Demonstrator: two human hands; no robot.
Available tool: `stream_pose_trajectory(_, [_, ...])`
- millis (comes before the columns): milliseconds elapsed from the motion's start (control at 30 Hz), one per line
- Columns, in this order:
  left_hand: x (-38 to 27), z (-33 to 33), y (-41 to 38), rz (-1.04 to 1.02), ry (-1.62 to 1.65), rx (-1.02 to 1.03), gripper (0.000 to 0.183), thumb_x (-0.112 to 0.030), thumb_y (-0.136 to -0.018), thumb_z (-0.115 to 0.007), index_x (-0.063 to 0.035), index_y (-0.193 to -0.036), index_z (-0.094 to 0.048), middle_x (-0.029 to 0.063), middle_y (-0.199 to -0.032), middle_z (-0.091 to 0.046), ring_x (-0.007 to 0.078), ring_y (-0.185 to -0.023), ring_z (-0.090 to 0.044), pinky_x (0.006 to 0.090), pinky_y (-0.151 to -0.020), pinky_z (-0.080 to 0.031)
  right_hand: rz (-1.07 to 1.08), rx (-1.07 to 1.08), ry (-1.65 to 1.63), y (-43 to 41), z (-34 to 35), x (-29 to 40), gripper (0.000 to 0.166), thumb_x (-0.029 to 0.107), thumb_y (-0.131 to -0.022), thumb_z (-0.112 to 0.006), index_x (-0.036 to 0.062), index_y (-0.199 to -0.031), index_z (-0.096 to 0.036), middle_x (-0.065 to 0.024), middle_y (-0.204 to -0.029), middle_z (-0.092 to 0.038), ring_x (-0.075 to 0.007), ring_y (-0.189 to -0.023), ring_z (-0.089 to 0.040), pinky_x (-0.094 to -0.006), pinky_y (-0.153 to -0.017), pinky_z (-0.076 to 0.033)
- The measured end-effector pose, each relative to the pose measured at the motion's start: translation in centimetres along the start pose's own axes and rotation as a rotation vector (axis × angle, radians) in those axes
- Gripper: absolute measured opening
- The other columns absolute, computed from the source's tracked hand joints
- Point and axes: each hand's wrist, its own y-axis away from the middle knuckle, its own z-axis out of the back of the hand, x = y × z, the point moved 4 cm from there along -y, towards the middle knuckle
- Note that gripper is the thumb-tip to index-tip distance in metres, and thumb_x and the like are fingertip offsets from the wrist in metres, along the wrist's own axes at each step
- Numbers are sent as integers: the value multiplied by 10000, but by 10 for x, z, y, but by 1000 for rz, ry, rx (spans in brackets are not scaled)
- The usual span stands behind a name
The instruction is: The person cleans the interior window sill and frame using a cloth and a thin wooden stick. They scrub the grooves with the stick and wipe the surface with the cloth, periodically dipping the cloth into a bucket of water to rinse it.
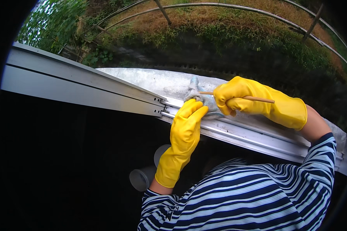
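Observation:
My left hand (188, 125), in a yellow rubber glove, pinches a damp-looking grey-blue cloth (211, 105) bunched over the window track. In a matching glove, my right hand (240, 96) is closed round a thin wooden stick (260, 99). The stick's left end meets the cloth; whether it is wrapped in it or only presses on it cannot be told. Under both hands runs the white metal sliding-window track (248, 134), with dark specks of dirt in its channels. Part of the track is hidden by the cloth and my left glove.
An upright window frame (81, 86) meets the track on the left. Beyond the track lies a pale concrete ledge (138, 79), then a dark drop and a grassy bank with a pole railing (208, 5). Grey plastic pipes (140, 179) stand below my left forearm.

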Motion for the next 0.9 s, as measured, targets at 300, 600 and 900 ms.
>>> stream_pose_trajectory(300, [24, 9, -2, 23, -216, -243, 370, 152, -839, -672, 10, -1179, -700, 161, -1121, -684, 380, -1010, -687, 506, -1010, -515, 272, -300, -349, -174, 15, -54, 184, 54, -869, -482, -12, -900, -651, -115, -820, -705, -226, -799, -724, -355, -831, -559])
stream_pose_trajectory(600, [28, 10, 7, 117, -239, 121, 312, 42, -858, -604, -55, -1122, -740, 116, -1115, -700, 328, -1082, -676, 510, -1177, -362, 29, -231, -606, -287, 4, -87, 392, 332, -1050, -485, -1, -1180, -646, -137, -998, -692, -232, -782, -681, -381, -628, -602])
stream_pose_trajectory(900, [34, 12, 8, 145, -193, 246, 358, -67, -831, -583, -81, -1144, -756, 111, -1159, -706, 325, -1121, -660, 527, -1185, -346, -169, -157, -417, -290, 14, -108, 461, 359, -1047, -486, 3, -848, -699, -120, -822, -704, -220, -628, -686, -364, -628, -582])
